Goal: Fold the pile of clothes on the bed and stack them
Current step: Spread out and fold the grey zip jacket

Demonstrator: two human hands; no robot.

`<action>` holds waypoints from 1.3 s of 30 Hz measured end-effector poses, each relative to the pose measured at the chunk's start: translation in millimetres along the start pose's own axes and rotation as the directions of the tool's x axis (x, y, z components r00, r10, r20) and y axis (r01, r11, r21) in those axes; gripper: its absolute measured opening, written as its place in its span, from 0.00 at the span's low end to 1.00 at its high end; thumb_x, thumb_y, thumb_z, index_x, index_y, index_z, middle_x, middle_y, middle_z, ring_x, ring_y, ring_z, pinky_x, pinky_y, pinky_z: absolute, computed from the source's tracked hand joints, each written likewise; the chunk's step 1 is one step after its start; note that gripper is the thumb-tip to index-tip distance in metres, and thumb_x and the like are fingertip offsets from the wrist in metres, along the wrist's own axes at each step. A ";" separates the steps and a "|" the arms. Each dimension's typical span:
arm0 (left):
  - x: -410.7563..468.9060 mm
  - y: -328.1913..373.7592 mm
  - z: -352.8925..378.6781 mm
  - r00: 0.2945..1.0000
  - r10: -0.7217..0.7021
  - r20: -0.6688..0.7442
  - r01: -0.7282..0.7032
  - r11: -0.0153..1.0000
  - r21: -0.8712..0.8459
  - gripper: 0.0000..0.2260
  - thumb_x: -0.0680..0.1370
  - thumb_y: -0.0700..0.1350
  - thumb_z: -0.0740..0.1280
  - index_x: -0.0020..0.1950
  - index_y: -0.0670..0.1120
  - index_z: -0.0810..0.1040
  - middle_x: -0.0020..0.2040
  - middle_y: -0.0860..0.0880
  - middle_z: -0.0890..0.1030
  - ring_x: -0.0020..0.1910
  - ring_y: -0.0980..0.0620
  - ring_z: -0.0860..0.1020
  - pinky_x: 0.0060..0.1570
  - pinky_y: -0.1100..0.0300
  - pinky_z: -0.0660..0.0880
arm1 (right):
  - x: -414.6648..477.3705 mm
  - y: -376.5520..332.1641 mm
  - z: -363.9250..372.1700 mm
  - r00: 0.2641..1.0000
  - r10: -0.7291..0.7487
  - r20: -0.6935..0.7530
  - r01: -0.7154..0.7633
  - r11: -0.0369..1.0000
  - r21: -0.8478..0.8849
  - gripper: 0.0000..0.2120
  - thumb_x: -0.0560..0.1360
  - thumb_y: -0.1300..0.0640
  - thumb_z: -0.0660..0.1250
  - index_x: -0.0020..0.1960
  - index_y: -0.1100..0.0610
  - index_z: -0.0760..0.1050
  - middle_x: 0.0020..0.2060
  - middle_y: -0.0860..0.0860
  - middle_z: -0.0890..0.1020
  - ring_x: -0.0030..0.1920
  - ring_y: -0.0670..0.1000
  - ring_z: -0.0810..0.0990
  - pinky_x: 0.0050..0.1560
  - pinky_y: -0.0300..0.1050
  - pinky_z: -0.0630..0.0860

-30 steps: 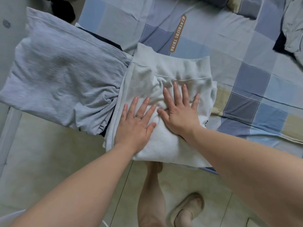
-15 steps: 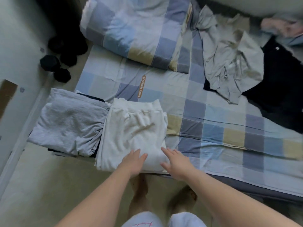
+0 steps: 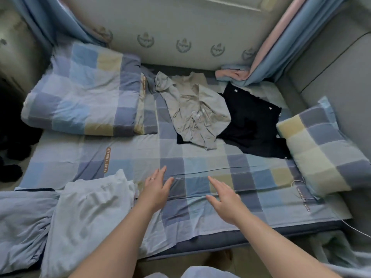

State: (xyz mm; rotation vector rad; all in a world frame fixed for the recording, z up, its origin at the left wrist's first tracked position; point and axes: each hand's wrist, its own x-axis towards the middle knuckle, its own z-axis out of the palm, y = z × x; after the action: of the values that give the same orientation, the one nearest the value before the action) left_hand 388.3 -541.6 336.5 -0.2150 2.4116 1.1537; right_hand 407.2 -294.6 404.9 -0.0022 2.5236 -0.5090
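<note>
A folded white garment (image 3: 88, 213) lies at the bed's near left edge, beside a folded grey garment (image 3: 22, 221) further left. A crumpled grey-beige shirt (image 3: 194, 109) lies unfolded at the back middle of the bed, partly over a black garment (image 3: 253, 125) to its right. My left hand (image 3: 157, 187) hovers over the checked sheet just right of the white garment, fingers straight and holding nothing. My right hand (image 3: 222, 197) is stretched out flat beside it, empty too.
A folded checked quilt (image 3: 80, 93) sits at the back left, a checked pillow (image 3: 325, 149) at the right. Blue and pink curtains (image 3: 281, 47) hang behind. The checked bedsheet (image 3: 200, 169) spreads between my hands and the unfolded clothes. Dark objects (image 3: 12, 157) sit on the floor at left.
Both hands lifted off the folded white garment and moved right and forward over the sheet. The view rose from the folded pile to the whole bed.
</note>
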 end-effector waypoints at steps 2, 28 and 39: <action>10.1 39.3 23.8 1.000 0.029 0.000 -0.029 0.999 0.019 0.27 0.84 0.59 0.55 0.82 0.55 0.55 0.82 0.50 0.55 0.81 0.48 0.52 0.78 0.50 0.52 | -2.6 44.6 -21.0 1.000 0.002 -0.023 -0.002 1.000 0.028 0.29 0.83 0.42 0.57 0.81 0.41 0.50 0.79 0.41 0.57 0.79 0.46 0.53 0.77 0.55 0.57; 248.6 227.0 188.6 1.000 0.012 -0.016 -0.009 0.981 0.192 0.26 0.84 0.58 0.57 0.81 0.53 0.58 0.81 0.51 0.59 0.79 0.46 0.57 0.76 0.50 0.58 | 201.8 329.1 -157.3 0.992 -0.048 -0.115 0.056 0.996 0.071 0.29 0.83 0.43 0.57 0.81 0.42 0.50 0.79 0.42 0.60 0.79 0.47 0.54 0.74 0.54 0.58; 523.9 46.3 223.3 0.999 -0.042 0.004 0.033 0.832 0.553 0.39 0.78 0.56 0.70 0.82 0.54 0.51 0.83 0.43 0.47 0.81 0.41 0.46 0.79 0.49 0.48 | 490.2 312.2 -0.9 0.991 -0.014 0.134 0.011 1.000 0.022 0.36 0.81 0.43 0.62 0.80 0.39 0.43 0.81 0.42 0.49 0.81 0.50 0.45 0.78 0.55 0.52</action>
State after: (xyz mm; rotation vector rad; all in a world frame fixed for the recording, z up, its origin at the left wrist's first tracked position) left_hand -15.6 -312.1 3.8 -0.0619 2.5942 0.3914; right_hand 26.0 -57.4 36.0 -0.0434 2.3880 -0.5230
